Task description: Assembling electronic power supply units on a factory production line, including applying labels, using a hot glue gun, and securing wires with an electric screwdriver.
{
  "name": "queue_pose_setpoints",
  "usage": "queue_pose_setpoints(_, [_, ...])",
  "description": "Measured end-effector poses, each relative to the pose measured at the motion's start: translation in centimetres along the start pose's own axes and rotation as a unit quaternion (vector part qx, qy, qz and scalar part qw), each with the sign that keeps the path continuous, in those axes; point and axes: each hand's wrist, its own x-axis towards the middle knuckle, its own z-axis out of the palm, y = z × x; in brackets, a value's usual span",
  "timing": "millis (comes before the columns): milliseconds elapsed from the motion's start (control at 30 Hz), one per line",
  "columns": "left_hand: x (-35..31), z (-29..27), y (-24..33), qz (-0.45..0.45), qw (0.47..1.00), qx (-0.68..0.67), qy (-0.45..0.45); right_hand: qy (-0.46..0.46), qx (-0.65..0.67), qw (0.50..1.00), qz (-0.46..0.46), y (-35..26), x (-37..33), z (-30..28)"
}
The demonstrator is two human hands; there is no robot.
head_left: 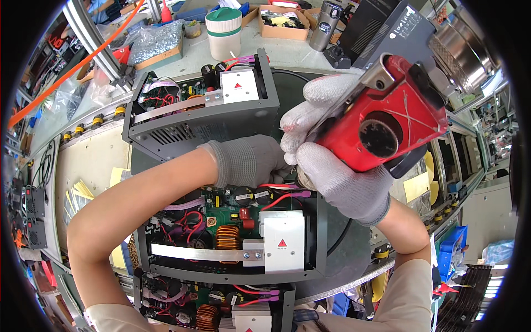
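Observation:
My right hand (pixel 345 182), in a white and grey work glove, is wrapped round a red tool (pixel 345 135) with a round black knob and a metal hook. This tool is tilted above the right end of the middle open electronics case (pixel 232 276). My left hand (pixel 249 159), gloved in grey, reaches over that case's far side with its fingers curled down. Its fingertips are partly hidden, and what they hold I cannot make out. Below the hands lie a green circuit board (pixel 221 213), a copper coil (pixel 228 238) and a white plate (pixel 284 243) with a red triangle.
Another open case (pixel 193 130) stands behind, and a third (pixel 289 310) lies at the near edge. Farther back are a white tub with a green lid (pixel 224 36), a cardboard box of small parts (pixel 283 27) and a steel tumbler (pixel 325 26). An orange hose (pixel 77 63) crosses the left.

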Motion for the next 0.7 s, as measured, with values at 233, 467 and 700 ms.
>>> queue_pose_setpoints(233, [0.0, 0.3, -0.1, 0.071, 0.994, 0.065, 0.050, 0.041, 0.007, 0.999, 0.022, 0.1, 0.0, 0.9])
queue_pose_setpoints(467, [-2.2, -1.0, 1.7, -0.002, 0.996, 0.084, 0.027, 0.071, 0.103, 0.989, 0.073, -0.5, 0.9, 1.1])
queue_pose_setpoints(700, [-3.9, -2.3, 3.8, -0.120, 0.984, 0.129, 0.031, 0.205, 0.055, 0.977, 0.031, -1.0, 2.0, -0.3])
